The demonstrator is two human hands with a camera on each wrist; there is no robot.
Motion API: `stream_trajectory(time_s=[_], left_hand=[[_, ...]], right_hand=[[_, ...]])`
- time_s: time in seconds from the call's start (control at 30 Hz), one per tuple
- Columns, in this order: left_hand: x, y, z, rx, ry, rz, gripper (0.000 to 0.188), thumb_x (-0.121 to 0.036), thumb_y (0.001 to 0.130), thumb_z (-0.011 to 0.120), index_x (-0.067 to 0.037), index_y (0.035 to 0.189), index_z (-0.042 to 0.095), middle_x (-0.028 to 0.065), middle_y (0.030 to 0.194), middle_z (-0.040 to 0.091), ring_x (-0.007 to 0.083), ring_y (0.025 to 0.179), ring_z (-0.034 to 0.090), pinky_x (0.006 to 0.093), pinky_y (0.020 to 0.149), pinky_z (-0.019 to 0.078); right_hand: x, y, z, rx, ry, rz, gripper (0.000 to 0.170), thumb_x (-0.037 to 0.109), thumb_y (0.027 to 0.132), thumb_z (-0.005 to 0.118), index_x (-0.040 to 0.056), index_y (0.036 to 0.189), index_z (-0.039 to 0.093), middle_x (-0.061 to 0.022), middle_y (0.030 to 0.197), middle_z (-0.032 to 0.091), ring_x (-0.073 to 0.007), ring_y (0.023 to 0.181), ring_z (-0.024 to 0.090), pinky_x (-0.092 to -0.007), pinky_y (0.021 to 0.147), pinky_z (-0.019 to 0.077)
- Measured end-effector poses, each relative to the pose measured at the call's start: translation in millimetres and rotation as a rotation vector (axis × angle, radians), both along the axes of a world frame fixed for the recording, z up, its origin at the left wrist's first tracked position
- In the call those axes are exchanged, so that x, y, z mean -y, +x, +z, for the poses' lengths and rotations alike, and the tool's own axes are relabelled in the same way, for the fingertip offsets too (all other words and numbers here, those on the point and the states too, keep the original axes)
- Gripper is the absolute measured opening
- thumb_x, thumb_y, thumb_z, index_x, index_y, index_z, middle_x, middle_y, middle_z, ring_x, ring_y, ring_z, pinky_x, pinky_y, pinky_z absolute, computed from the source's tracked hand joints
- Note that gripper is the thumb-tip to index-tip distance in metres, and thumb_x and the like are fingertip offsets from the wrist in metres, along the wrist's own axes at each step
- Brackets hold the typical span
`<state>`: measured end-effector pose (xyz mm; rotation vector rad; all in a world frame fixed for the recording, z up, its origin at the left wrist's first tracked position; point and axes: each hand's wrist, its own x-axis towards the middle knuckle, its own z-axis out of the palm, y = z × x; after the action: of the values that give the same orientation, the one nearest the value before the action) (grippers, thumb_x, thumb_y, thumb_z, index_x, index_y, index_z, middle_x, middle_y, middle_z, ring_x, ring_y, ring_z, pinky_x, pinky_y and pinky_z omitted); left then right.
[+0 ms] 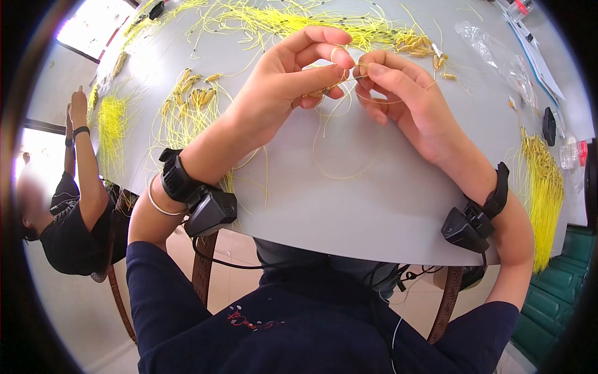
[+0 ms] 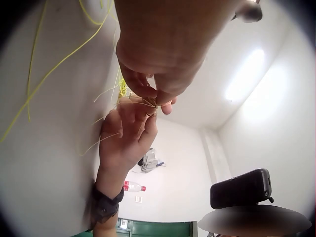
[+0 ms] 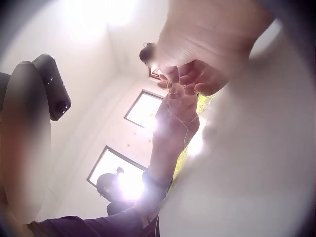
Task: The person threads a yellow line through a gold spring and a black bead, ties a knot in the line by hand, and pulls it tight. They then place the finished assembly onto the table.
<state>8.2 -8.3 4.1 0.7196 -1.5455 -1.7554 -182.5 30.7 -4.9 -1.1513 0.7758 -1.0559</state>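
Over the grey table (image 1: 299, 212), my left hand (image 1: 268, 87) pinches a small golden, ribbed piece (image 1: 319, 92) between thumb and fingers. A thin yellow line (image 1: 341, 177) runs from the fingertips and curves down in a loose loop. Right beside it, my right hand (image 1: 411, 93) pinches the line by a small dark bit, its fingertips meeting the left ones. In the left wrist view the ribbed piece (image 2: 152, 101) shows between the fingers, with line ends sticking out. The right wrist view shows the line (image 3: 186, 136) hanging from the joined fingertips; the fingers hide most of the pinched spot.
Several golden pieces with yellow lines (image 1: 187, 121) lie left of my hands. A long yellow bundle (image 1: 299, 25) stretches across the back, and another bundle (image 1: 543, 193) hangs over the right edge. A clear plastic bag (image 1: 498, 59) lies back right. Another person (image 1: 75, 212) sits at left.
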Motion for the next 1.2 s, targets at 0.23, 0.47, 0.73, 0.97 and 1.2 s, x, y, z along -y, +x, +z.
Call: stream_trajectory(time_s=[0.23, 0.47, 0.73, 0.97, 1.2], left_hand=[[1.5, 1.0, -2.2, -0.03, -0.017, -0.027, 0.03, -0.008, 0.086, 0.057, -0.011, 0.113, 0.046, -0.0069, 0.09, 0.051, 0.001, 0.074, 0.048, 0.0127, 0.057, 0.0374], [-2.1, -2.8, 1.1, 0.037, -0.118, -0.018, 0.026, -0.008, 0.085, 0.058, -0.01, 0.109, 0.048, -0.0044, 0.094, 0.05, 0.0023, 0.066, 0.047, 0.0147, 0.057, 0.0396], [-9.4, -5.4, 2.3, 0.199, -0.157, -0.056, 0.046, -0.009, 0.081, 0.065, -0.005, 0.122, 0.044, 0.0068, 0.109, 0.047, 0.0056, 0.065, 0.054, 0.0161, 0.05, 0.0409], [-5.9, -1.9, 2.6, 0.32, -0.27, -0.503, 0.063, -0.005, 0.075, 0.07, -0.005, 0.13, 0.04, 0.0084, 0.106, 0.053, 0.0025, 0.057, 0.053, 0.0152, 0.05, 0.0425], [-16.2, -5.2, 10.5, 0.329, -0.194, -0.504, 0.045, -0.023, 0.084, 0.063, -0.002, 0.121, 0.047, 0.002, 0.07, 0.058, 0.0031, 0.05, 0.05, 0.016, 0.047, 0.0384]], right_hand=[[7.3, -7.1, -3.6, 0.27, 0.046, 0.144, 0.012, 0.019, 0.087, 0.051, 0.0085, 0.092, 0.055, -0.0016, 0.087, 0.056, -0.0079, 0.081, 0.05, -0.0218, 0.066, 0.0387], [8.4, -7.7, -8.0, 0.27, 0.007, -0.142, 0.011, 0.016, 0.087, 0.05, 0.0081, 0.094, 0.051, -0.0019, 0.082, 0.055, -0.0109, 0.081, 0.052, -0.0257, 0.074, 0.0396], [15.7, -17.5, -11.0, 0.4, 0.038, -0.337, 0.023, 0.009, 0.085, 0.051, 0.0069, 0.106, 0.043, -0.0034, 0.081, 0.053, -0.014, 0.08, 0.054, -0.0294, 0.079, 0.0445], [18.9, -22.2, -12.3, 0.419, -0.009, -0.279, 0.024, 0.004, 0.086, 0.052, 0.0066, 0.109, 0.045, -0.0039, 0.079, 0.049, -0.0116, 0.07, 0.048, -0.0248, 0.063, 0.0427], [8.3, -11.0, -2.1, 0.43, -0.039, -0.067, 0.019, 0.009, 0.09, 0.048, 0.0057, 0.109, 0.049, -0.0035, 0.08, 0.049, -0.0104, 0.068, 0.047, -0.0228, 0.058, 0.0393]])
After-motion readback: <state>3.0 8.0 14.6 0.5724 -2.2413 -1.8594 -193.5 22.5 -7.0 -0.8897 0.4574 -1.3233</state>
